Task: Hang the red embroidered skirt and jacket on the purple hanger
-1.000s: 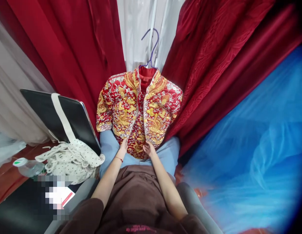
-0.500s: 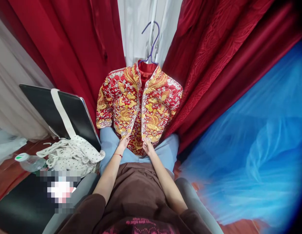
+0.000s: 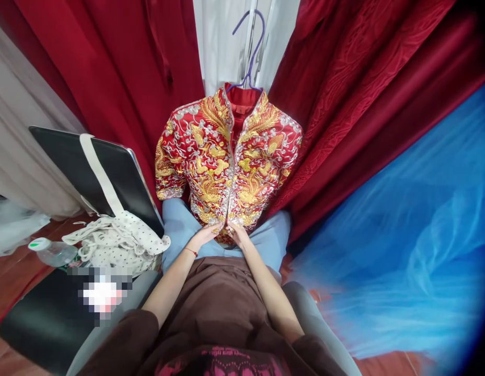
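A red jacket (image 3: 211, 162) with gold and silver embroidery hangs on a purple hanger (image 3: 262, 36), its lower part between my knees. My left hand (image 3: 206, 233) is closed on the bottom front corner of one panel. Close beside it, my right hand (image 3: 238, 233) pinches the matching corner of the other panel. The two front edges meet at the hem and spread apart toward the collar, where the red lining and a label (image 3: 241, 109) show. My fingertips are partly hidden by the cloth and the hands.
To the left stands a black chair (image 3: 97, 172) holding a dotted white cloth bag (image 3: 117, 243) and a clear bottle (image 3: 54, 251); a blurred patch covers something on its seat. Red curtains (image 3: 120, 68) hang behind the jacket. Blue tulle (image 3: 423, 235) spreads at the right.
My hands have come together, drawing the jacket's two front panels from apart to edge against edge at the hem. The jacket and hanger sit slightly higher and further right in view.
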### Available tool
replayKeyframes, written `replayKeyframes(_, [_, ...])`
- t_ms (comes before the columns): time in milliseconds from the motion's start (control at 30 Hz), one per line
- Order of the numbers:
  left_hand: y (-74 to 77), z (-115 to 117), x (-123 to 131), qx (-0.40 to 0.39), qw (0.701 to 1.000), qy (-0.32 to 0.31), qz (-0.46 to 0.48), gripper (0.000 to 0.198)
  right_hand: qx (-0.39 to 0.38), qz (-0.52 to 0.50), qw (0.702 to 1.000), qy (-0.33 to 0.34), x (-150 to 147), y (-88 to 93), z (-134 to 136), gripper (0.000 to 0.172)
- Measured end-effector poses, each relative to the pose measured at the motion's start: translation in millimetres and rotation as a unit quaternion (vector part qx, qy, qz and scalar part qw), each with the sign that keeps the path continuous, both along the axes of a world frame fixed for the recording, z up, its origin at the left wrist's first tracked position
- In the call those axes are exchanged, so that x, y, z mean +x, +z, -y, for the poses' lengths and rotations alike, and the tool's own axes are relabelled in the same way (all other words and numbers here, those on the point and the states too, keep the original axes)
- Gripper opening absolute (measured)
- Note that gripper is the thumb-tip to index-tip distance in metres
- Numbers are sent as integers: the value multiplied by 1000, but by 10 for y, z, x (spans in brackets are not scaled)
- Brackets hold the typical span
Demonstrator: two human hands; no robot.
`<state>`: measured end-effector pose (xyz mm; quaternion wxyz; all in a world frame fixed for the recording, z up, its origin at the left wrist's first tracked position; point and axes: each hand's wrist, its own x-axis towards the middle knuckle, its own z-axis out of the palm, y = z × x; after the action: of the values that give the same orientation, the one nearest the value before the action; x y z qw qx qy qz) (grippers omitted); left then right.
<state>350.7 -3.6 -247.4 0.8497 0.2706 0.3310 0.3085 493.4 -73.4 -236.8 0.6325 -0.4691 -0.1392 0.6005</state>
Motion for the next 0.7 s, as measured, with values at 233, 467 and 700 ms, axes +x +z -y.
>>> replayKeyframes(233, [-68, -102, -9, 2, 999, 22, 30, 11, 15, 56, 998, 0, -35, 44, 46, 37])
replayKeyframes(467, [-55, -102, -30, 0, 999, 24, 39, 6, 22, 71, 997, 7, -102, 13, 29, 41])
replayKeyframes(700, [-6, -66, -39, 0, 999, 11, 43, 4, 23, 69, 997, 15, -130, -8, 37, 41])
